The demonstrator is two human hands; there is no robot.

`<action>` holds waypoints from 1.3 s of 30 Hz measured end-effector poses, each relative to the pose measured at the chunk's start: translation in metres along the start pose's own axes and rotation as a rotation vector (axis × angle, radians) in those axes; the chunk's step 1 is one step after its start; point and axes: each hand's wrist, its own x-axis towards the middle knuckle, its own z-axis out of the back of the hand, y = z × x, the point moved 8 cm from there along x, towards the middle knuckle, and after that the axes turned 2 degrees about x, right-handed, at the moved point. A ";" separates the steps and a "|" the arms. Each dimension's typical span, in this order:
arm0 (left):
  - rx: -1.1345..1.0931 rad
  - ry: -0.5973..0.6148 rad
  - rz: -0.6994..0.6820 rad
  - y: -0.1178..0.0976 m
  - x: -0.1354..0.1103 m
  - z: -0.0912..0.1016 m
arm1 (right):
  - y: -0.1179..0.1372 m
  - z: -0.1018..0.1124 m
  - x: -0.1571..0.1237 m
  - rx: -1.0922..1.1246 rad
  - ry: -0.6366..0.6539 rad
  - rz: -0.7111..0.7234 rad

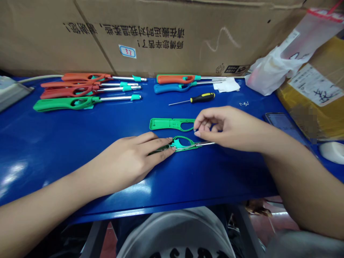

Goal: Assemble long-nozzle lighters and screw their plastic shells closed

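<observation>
My left hand (137, 154) lies over the handle of an opened green gas lighter (188, 147), its fingers holding it down against the table. Inside that half sit a teal trigger and a thin wire, with a metal barrel (204, 143) running to the right. Just behind lies the loose green shell half (168, 124), hollow side up. My right hand (225, 125) is above the barrel near the right end of this shell, thumb and index finger curled together. Whatever is between those fingertips, if anything, is too small to make out.
Several orange, red and green lighters (67, 104) lie at the back left; an orange and a blue lighter (168, 88) lie at the back middle. A screwdriver (202, 98), small metal bits (244, 104), tissue (227, 85) and a phone (285, 125) are nearby. A cardboard box (161, 61) stands behind.
</observation>
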 end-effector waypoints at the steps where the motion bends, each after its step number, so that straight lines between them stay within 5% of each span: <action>1: 0.001 0.000 -0.003 0.000 0.000 0.000 | 0.000 0.005 0.000 -0.023 -0.016 0.009; 7: 0.001 -0.010 -0.014 0.001 0.001 0.000 | -0.003 0.001 -0.002 -0.227 0.105 0.002; 14: -0.023 -0.019 -0.013 -0.001 0.003 0.003 | -0.011 -0.013 0.004 -0.205 0.182 -0.061; 39: -0.130 -0.070 0.024 0.008 -0.002 0.002 | 0.000 -0.016 0.000 -0.252 0.136 0.036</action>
